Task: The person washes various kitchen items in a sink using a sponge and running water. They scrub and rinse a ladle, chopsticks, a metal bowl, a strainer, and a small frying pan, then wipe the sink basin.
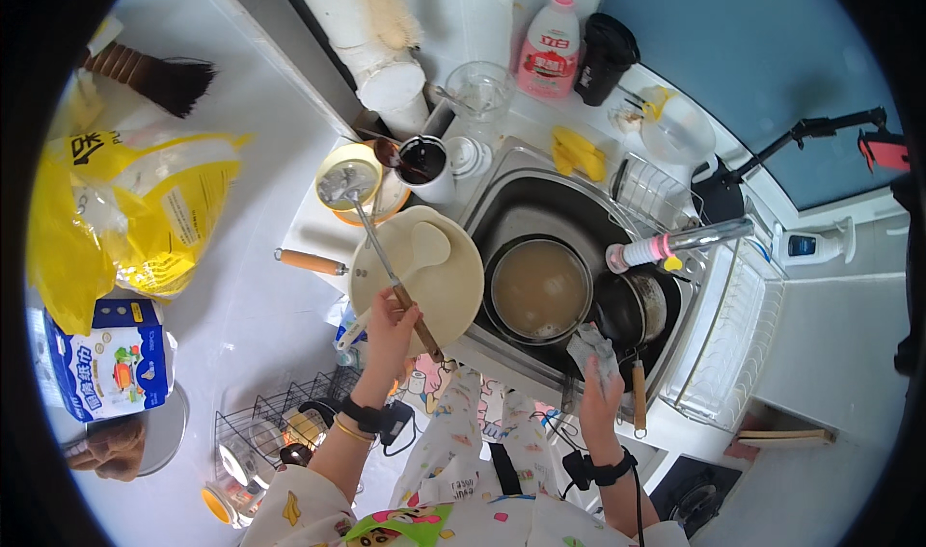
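Observation:
My left hand grips the wooden handle of a metal ladle, whose head is at a yellow-rimmed bowl. Below the ladle lies a cream pan with an orange-brown handle, holding a white rice paddle. A grey cloth is in my right hand, at the sink's front edge. In the steel sink, a round pot of cloudy brown water stands beside a dark pan with a wooden handle.
A faucet with a pink-and-white nozzle reaches over the sink's right side. Behind are a yellow cloth, a pink-topped pump bottle, a glass bowl and a dark-stained white cup. A dish rack stands right, a yellow bag left.

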### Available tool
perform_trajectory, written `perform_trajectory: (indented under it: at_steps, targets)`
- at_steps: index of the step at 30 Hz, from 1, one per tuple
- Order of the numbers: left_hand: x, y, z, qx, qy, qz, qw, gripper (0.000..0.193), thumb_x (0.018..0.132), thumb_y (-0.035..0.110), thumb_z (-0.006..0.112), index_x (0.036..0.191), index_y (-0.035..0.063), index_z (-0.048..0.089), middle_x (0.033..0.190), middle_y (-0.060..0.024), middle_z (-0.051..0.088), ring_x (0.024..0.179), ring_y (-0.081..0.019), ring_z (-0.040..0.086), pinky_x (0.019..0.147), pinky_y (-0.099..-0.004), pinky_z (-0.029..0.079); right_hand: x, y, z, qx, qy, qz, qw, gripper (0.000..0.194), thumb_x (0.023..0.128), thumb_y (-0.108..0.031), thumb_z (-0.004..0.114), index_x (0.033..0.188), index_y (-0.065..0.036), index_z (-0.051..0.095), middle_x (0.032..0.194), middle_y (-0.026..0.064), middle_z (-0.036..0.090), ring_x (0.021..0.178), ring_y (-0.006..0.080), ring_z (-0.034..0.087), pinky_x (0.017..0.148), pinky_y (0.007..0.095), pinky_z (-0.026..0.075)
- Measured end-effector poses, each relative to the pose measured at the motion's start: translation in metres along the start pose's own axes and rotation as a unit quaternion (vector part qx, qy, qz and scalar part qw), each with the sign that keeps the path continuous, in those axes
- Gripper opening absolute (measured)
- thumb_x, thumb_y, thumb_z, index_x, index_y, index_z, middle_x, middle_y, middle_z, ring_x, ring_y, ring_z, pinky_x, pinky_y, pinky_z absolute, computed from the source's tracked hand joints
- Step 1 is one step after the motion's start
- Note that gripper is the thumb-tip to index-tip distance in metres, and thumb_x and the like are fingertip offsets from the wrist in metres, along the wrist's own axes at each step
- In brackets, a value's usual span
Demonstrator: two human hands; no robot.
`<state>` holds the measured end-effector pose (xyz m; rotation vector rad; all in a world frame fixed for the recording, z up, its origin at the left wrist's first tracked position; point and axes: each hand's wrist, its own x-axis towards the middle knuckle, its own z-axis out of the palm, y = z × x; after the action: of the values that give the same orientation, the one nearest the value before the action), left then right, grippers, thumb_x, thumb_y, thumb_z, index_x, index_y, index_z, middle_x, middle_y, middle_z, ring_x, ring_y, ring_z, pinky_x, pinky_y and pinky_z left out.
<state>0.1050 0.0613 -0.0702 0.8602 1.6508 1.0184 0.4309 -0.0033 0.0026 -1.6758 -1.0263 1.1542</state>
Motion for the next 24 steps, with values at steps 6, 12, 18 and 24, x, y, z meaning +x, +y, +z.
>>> perform_trajectory:
  at_steps: [6, 12, 18, 24]
  targets:
    - [0.011, 0.001, -0.003, -0.009, -0.013, -0.038, 0.999, 0.055, 0.092, 0.007, 0.066, 0.138, -0.0013, 0.037, 0.121, -0.0170, 0.058, 0.101, -0.0227, 0.065, 0.084, -0.0307, 0.054, -0.001, 0.002, -0.010, 0.023, 0.027, 0.027, 0.999, 0.040, 0.102, -0.011, 0.048, 0.139, 0.006, 0.050, 0.131, 0.0136, 0.062, 0.118, 0.0173, 0.057, 0.104, 0.0291, 0.039]
    - [-0.047, 0.033, 0.040, 0.260, 0.105, 0.237, 0.930, 0.057, 0.089, 0.001, 0.063, 0.140, -0.0006, 0.036, 0.131, -0.0194, 0.051, 0.124, -0.0345, 0.051, 0.104, -0.0431, 0.043, 0.000, 0.026, -0.029, -0.026, 0.101, 0.047, 0.993, 0.033, 0.102, -0.017, 0.053, 0.125, 0.007, 0.059, 0.116, 0.0127, 0.068, 0.103, 0.0169, 0.061, 0.093, 0.0298, 0.045]
    - [-0.095, -0.018, 0.160, 0.105, -0.153, 0.160, 0.970, 0.065, 0.085, 0.001, 0.065, 0.143, -0.0037, 0.036, 0.141, -0.0257, 0.044, 0.136, -0.0412, 0.038, 0.113, -0.0463, 0.032, -0.005, 0.038, -0.051, 0.022, 0.172, 0.041, 0.984, 0.028, 0.100, -0.020, 0.057, 0.103, 0.008, 0.065, 0.093, 0.0117, 0.068, 0.082, 0.0178, 0.058, 0.075, 0.0331, 0.045]
    - [0.007, -0.114, 0.228, 0.311, 0.131, 0.016, 0.941, 0.065, 0.083, 0.013, 0.064, 0.136, -0.0108, 0.037, 0.145, -0.0329, 0.033, 0.130, -0.0485, 0.040, 0.112, -0.0519, 0.031, -0.026, 0.035, -0.069, -0.036, 0.183, 0.000, 0.982, 0.026, 0.099, -0.018, 0.060, 0.095, 0.008, 0.065, 0.086, 0.0159, 0.065, 0.077, 0.0205, 0.058, 0.069, 0.0351, 0.043]
